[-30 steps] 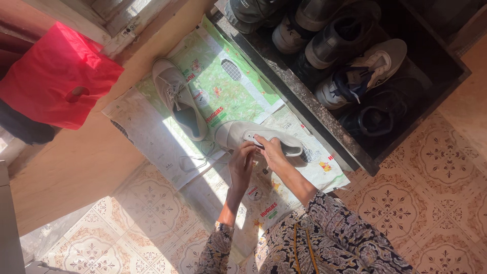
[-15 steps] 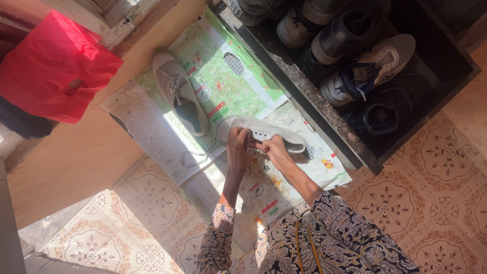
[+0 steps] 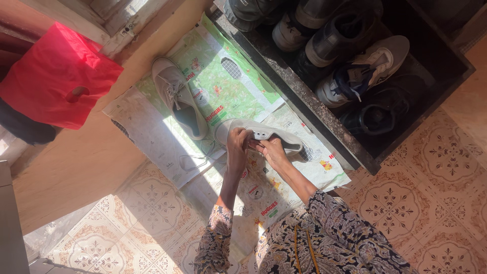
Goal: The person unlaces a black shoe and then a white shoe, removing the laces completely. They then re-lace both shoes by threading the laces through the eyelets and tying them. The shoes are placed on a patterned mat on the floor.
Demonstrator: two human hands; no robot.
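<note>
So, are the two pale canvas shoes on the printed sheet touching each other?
Apart. The head view shows a strip of sheet between the laced shoe and the shoe both hands grip.

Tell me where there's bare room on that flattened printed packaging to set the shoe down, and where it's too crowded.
Both hands, left hand and right hand, grip the white shoe. Bare packaging lies between the grey shoe and the dark shoe rack, and another patch below the hands toward the patterned sleeves. The rack is packed with shoes.
</note>
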